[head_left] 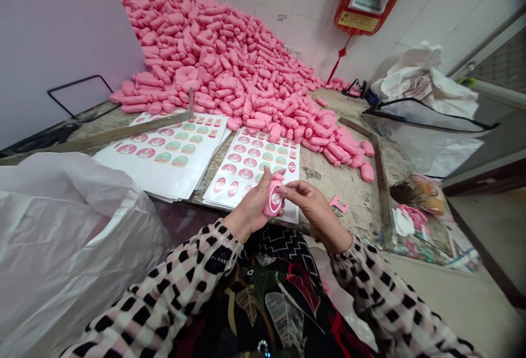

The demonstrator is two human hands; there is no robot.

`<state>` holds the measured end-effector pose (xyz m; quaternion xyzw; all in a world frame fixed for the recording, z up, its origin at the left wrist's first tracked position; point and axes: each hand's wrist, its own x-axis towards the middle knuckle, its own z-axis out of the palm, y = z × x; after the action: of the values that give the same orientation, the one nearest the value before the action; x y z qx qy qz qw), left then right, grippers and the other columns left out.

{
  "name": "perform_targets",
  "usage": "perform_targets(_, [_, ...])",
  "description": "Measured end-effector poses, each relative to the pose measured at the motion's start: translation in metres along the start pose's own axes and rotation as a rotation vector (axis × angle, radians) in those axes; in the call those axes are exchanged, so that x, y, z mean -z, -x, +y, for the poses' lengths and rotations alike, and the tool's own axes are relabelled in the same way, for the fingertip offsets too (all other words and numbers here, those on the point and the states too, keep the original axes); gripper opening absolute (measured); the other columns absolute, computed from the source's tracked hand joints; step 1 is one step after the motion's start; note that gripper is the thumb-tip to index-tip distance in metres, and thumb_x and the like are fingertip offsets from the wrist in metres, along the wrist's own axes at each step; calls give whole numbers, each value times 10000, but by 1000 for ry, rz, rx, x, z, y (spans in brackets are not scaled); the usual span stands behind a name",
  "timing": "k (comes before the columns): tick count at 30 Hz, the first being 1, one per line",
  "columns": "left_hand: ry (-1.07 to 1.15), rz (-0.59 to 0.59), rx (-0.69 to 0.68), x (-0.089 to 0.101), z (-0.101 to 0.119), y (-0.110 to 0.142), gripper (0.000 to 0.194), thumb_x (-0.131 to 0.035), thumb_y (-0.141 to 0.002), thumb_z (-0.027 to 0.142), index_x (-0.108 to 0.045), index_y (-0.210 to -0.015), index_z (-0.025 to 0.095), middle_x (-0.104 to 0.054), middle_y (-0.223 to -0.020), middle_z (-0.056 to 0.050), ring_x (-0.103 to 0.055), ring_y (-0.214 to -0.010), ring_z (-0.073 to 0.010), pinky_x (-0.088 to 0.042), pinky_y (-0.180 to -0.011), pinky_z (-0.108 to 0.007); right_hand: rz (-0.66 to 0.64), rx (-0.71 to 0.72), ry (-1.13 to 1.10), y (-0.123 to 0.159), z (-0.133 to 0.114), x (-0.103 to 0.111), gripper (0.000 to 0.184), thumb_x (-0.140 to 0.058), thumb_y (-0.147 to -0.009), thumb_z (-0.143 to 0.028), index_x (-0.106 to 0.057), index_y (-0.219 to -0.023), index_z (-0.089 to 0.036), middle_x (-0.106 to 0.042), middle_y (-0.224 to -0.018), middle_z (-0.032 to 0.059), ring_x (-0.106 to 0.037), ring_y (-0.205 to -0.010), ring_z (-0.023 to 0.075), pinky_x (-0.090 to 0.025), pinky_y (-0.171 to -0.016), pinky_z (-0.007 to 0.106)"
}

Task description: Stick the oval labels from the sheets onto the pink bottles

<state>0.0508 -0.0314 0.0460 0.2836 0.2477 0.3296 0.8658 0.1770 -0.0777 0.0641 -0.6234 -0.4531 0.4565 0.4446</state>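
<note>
My left hand (251,205) is wrapped round a small pink plastic bottle (272,205), held upright above the table's front edge. An oval pink and white sticker shows on the bottle's front. The thumb and fingertips of my right hand (314,207) are pinched together against the bottle's upper side, at the sticker's edge. Whether the sticker is still partly lifted there is too small to tell. Just behind the hands lies a sheet of stickers (224,169) with rows of pink and green ovals.
A large heap of pink bottles (213,51) covers the table's back. Another sticker stack (164,174) lies left under a wooden strip (135,127). A white plastic bag (74,226) stands front left. A pink piece (338,203) lies right; farther right is a clear bag (427,133).
</note>
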Motion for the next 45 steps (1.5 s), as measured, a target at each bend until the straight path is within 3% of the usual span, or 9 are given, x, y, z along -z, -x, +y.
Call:
perform_targets(3, [-84, 10, 2, -2, -6, 2, 627, -367, -756, 685, -480, -1169, 228, -480, -633, 26, -499, -468, -102, -417, -401, -218, -71, -117, -272, -1, 0, -5, 295, -706, -619, -430, -568, -711, -187, -561, -527, -38, -493, -438, 103, -390, -453, 239])
perform_targets(8, [-250, -122, -34, -5, -10, 10, 498, -482, -802, 536, -436, -1191, 227, -512, -704, 12, -537, -536, -99, -412, -455, -201, 86, -116, -419, 1, -1, 1, 291, -743, -582, -379, -564, -699, -182, -531, -505, -67, -410, -381, 55, -323, -391, 200])
perform_targets(18, [-761, -333, 17, -18, -44, 17, 782, -566, -777, 277, -126, -1423, 279, -578, -858, -33, -552, -681, -144, -450, -678, -309, 119, -89, -243, 51, 31, 54, 251, -697, -662, -375, -647, -813, -180, -642, -725, -8, -560, -645, 114, -441, -648, 243])
perform_targets(22, [-910, -417, 53, -12, -62, 13, 774, -551, -769, 269, -136, -1423, 283, -573, -805, -12, -513, -634, -128, -421, -645, -284, 220, -98, -76, 87, 47, 88, 307, -672, -678, -412, -654, -896, -196, -667, -877, 27, -581, -800, 166, -440, -787, 309])
perform_targets(26, [-980, -415, 79, -6, -70, 9, 744, -535, -765, 277, -173, -1415, 278, -567, -799, 0, -496, -638, -119, -395, -632, -259, 227, -225, 326, 126, 78, 117, 335, -628, -695, -466, -674, -911, -214, -682, -872, 50, -597, -807, 218, -438, -752, 335])
perform_targets(32, [-1053, -363, 98, -2, -70, 6, 664, -513, -770, 309, -283, -1387, 220, -547, -763, 11, -476, -650, -121, -381, -645, -253, 77, -405, 923, 153, 118, 121, 332, -600, -687, -465, -691, -940, -271, -692, -859, 70, -618, -771, 271, -426, -655, 353])
perform_targets(38, [-1099, -334, 52, -3, -71, 7, 614, -508, -775, 334, -361, -1357, 206, -513, -720, 19, -438, -620, -118, -356, -605, -238, 71, -70, 567, 93, 75, 126, 269, -559, -747, -419, -681, -882, -222, -688, -825, 33, -623, -780, 205, -453, -699, 298])
perform_targets(42, [-1146, -307, 29, -8, -65, 10, 587, -504, -772, 326, -399, -1338, 206, -502, -718, 24, -423, -613, -110, -348, -601, -230, 206, 24, 898, 11, 31, 150, 262, -494, -797, -386, -674, -871, -210, -683, -800, 12, -606, -755, 170, -430, -680, 258])
perform_targets(45, [-1172, -271, 22, -11, -61, 14, 571, -502, -763, 321, -433, -1316, 194, -510, -733, 21, -428, -628, -111, -360, -621, -232, 353, -7, 1114, -53, 11, 164, 310, -471, -815, -371, -637, -1011, -198, -658, -976, 62, -587, -885, 195, -410, -736, 265])
